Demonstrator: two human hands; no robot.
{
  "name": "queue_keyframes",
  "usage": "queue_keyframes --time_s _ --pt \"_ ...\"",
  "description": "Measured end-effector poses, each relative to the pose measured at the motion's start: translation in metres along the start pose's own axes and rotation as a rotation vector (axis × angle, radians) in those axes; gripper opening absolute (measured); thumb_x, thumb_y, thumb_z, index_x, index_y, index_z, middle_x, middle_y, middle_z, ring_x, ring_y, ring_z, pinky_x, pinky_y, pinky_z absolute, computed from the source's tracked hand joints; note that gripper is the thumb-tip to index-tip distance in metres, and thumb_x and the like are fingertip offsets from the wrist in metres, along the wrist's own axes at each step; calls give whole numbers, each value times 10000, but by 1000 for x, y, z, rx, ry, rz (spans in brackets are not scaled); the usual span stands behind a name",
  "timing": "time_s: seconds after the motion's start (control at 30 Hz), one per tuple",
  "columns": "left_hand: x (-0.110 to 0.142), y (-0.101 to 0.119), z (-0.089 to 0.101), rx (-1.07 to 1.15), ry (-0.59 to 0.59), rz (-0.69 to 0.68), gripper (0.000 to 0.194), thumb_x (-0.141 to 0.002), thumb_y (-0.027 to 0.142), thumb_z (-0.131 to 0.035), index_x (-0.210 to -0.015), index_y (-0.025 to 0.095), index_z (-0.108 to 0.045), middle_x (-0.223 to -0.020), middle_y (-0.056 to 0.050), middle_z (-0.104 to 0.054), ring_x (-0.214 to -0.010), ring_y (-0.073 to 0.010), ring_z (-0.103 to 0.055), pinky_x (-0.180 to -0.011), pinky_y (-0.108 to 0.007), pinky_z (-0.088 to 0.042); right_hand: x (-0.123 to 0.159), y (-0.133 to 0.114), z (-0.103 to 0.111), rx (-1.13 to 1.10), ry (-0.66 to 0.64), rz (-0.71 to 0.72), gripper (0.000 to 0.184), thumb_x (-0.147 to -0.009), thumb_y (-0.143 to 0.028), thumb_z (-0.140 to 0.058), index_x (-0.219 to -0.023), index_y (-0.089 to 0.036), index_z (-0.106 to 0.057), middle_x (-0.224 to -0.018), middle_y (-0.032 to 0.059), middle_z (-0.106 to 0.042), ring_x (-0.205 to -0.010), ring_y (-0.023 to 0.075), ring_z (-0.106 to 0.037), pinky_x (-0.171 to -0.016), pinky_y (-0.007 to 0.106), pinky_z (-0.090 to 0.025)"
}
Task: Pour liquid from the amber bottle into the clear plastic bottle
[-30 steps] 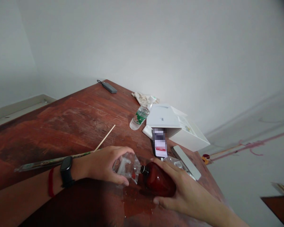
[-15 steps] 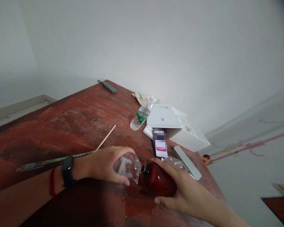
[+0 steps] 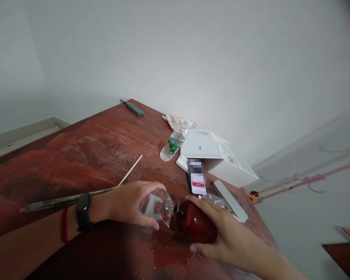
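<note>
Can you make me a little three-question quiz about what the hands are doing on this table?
1. True or false: the right hand rests on the dark red bottle.
2. What does the left hand grip? A) clear container B) phone C) white box
3. Fill in: the water bottle stands beside the white ____.

Key: 1 true; 2 A; 3 box.

hands (image 3: 175, 221), red bottle (image 3: 196, 226), clear bag (image 3: 156, 206)
</note>
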State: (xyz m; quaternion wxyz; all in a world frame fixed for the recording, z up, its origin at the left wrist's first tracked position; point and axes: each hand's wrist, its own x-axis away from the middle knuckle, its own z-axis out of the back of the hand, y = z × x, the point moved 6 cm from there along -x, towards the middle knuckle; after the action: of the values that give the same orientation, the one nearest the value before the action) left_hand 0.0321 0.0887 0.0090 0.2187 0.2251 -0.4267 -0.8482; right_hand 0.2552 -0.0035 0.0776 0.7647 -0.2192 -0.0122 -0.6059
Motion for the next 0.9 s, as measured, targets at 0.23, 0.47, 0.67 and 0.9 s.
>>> queue_keyframes --time_s 0.23,0.47,0.67,0.9 --pt "0 0 1 12 2 4 875 -712 417 -1039 -1466 220 -642 -1394 -106 -781 -1222 -364 -767 -1088 -427 -562 2 0 0 0 -7 -11 957 -803 -429 -883 -1652 -173 -523 -1604 236 -660 -1430 443 -685 -1212 636 -552" --pt "0 0 0 15 5 -5 853 -718 405 -1035 -1454 223 -644 -1394 -110 -779 -1245 -367 -757 -1109 -449 -555 4 2 -2 16 -2 -3 968 -795 -404 -886 -1659 -175 -513 -1611 234 -655 -1437 443 -682 -1218 642 -546" --pt "0 -1 0 11 8 -21 853 -721 419 -1039 -1450 222 -642 -1406 -112 -777 -1264 -371 -750 -1102 -440 -553 4 1 0 16 -4 -10 982 -785 -367 -894 -1667 -187 -499 -1632 222 -639 -1461 443 -662 -1228 629 -542" --pt "0 -1 0 -3 15 -16 864 -725 427 -1037 -1465 238 -634 -1407 -105 -778 -1265 -368 -752 -1101 -429 -552 2 1 0 12 -5 -10 978 -780 -368 -893 -1660 -187 -508 -1608 230 -655 -1428 439 -685 -1214 630 -548"
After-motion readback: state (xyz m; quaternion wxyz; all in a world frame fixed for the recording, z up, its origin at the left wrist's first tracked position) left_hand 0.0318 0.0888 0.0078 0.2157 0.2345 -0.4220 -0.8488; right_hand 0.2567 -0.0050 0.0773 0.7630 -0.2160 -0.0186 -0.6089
